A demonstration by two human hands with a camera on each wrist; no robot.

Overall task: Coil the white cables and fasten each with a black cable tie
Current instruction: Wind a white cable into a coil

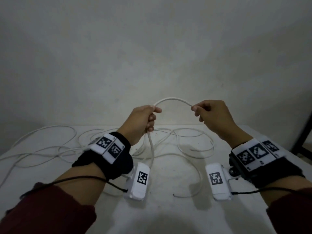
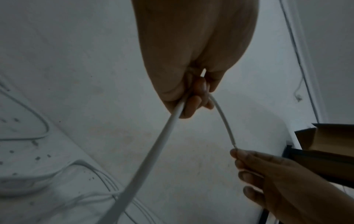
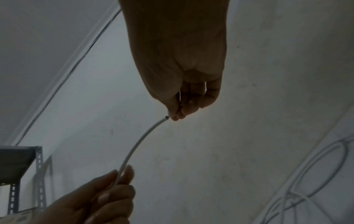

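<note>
A white cable (image 1: 172,98) arches in the air between my two hands, above the table. My left hand (image 1: 151,119) grips it in a fist, and the cable runs down from that fist (image 2: 153,151) to the table. My right hand (image 1: 195,110) pinches the cable's bare end between thumb and fingertips (image 3: 175,116). The arch is short, about a hand's width across (image 3: 138,145). No black cable tie shows in any view.
Several loose white cables (image 1: 185,137) lie tangled across the white table (image 1: 168,213), spreading far to the left (image 1: 42,149). A plain wall stands close behind. A dark post (image 1: 302,132) is at the right edge, with a metal shelf (image 3: 19,163) and a cardboard box (image 2: 325,144) nearby.
</note>
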